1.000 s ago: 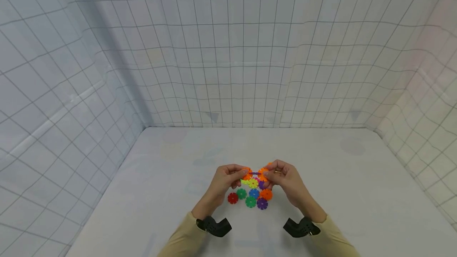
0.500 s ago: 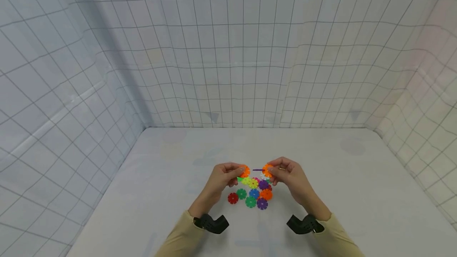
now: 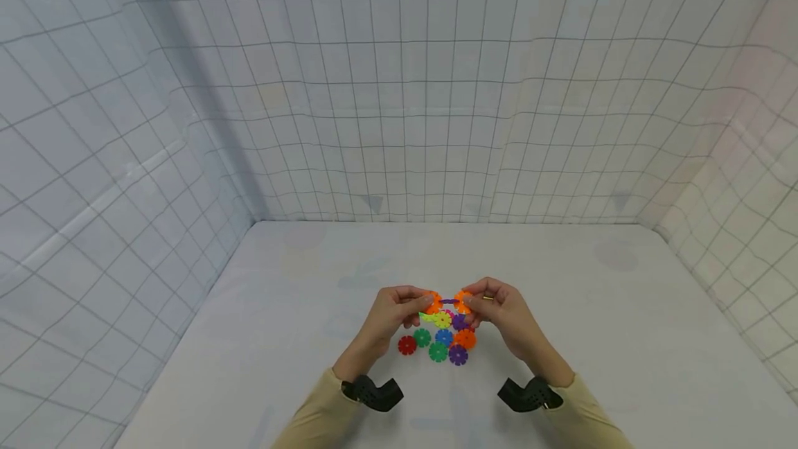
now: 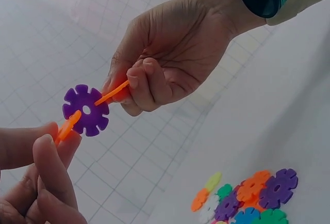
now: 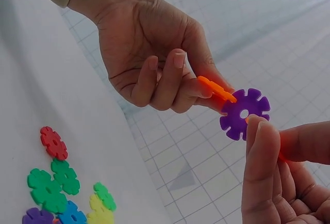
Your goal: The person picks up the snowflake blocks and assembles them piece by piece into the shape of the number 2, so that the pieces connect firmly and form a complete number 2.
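Above the loose pieces, both hands hold up notched plastic snowflake discs. My left hand (image 3: 388, 316) pinches an orange snowflake disc (image 3: 433, 303) between thumb and fingers. A second orange snowflake disc (image 3: 463, 302) is pinched by my right hand (image 3: 503, 310). Bridging the two is a purple snowflake disc (image 4: 82, 96), seen face-on in both wrist views and edge-on in the head view. The orange discs stand crosswise to it, their edges at its slots on opposite sides. Fingers hide much of each orange disc.
Loose snowflake discs lie below the hands on the white table (image 3: 280, 366): red (image 3: 407, 345), blue (image 3: 444, 337), orange (image 3: 465, 339), purple (image 3: 458, 355), yellow (image 3: 442, 320) and several more, some overlapping. White grid-patterned sheets (image 3: 399, 123) enclose the back and sides.
Half a second ago the hands were farther apart, with the purple disc only on the right hand's orange disc. They have come together again, and the purple disc now spans both, as a second ago.
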A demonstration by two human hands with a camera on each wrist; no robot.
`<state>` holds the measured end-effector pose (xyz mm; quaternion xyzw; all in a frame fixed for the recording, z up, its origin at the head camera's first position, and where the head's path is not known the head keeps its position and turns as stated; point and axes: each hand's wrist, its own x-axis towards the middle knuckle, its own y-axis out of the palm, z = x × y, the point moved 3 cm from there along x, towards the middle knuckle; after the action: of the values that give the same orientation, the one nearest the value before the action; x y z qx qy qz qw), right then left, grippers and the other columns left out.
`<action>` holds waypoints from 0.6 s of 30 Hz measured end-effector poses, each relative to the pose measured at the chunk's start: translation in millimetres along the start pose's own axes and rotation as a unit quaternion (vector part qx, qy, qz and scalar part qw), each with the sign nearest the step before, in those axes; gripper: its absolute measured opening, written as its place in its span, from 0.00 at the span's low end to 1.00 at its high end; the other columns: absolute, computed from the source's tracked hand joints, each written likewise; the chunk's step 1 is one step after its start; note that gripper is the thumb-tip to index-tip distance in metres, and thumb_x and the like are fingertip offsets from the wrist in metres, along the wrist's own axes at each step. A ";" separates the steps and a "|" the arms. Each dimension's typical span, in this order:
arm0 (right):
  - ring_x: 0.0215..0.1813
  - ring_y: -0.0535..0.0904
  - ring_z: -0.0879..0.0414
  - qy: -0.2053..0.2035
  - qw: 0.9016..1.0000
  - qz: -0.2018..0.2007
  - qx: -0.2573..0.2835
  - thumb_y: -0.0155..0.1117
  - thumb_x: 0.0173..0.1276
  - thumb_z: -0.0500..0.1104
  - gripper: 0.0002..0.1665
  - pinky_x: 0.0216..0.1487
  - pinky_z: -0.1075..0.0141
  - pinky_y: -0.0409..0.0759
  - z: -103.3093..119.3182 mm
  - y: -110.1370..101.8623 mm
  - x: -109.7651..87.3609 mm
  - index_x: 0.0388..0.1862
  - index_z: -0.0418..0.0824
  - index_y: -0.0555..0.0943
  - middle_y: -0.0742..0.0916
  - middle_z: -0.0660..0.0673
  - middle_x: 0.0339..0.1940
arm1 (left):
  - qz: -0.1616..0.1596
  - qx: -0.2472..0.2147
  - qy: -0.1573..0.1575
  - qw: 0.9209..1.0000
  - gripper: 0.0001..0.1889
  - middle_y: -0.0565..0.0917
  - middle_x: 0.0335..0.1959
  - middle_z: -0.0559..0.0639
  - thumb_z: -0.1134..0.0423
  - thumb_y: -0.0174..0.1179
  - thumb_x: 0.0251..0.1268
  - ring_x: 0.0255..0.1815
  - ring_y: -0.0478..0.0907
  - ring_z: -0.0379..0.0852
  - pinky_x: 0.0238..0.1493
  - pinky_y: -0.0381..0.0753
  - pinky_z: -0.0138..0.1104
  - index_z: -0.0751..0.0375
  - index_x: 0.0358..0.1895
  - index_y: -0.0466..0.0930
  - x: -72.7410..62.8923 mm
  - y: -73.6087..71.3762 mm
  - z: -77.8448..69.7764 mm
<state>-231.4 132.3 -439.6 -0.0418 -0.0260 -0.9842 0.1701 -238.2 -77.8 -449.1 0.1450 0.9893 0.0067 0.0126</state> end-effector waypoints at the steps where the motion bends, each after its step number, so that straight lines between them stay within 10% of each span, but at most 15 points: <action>1: 0.25 0.80 0.55 -0.001 1.000 0.000 0.001 0.61 0.68 0.37 0.16 0.36 0.62 0.83 0.3 0.5 -0.3 0.46 0.24 0.73 0.84 0.37 0.34 | -0.001 0.000 0.005 1.000 0.15 0.81 0.25 0.50 0.61 0.64 0.62 0.19 0.70 0.42 0.23 0.69 0.27 0.73 0.43 0.83 -0.6 0.4 -0.9; 18: 0.25 0.80 0.51 -0.019 1.000 -0.010 0.003 0.60 0.68 0.35 0.13 0.34 0.62 0.83 2.4 5.6 -1.8 0.44 0.25 0.73 0.82 0.29 0.34 | -0.014 -0.009 0.028 0.999 0.13 0.82 0.25 0.50 0.64 0.64 0.62 0.15 0.67 0.42 0.21 0.71 0.27 0.73 0.42 0.83 -3.5 4.3 -5.4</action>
<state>-227.6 127.8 -437.1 -0.0593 -0.0323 -0.9849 0.1597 -233.8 -74.7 -443.5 0.1306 0.9911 0.0199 -0.0141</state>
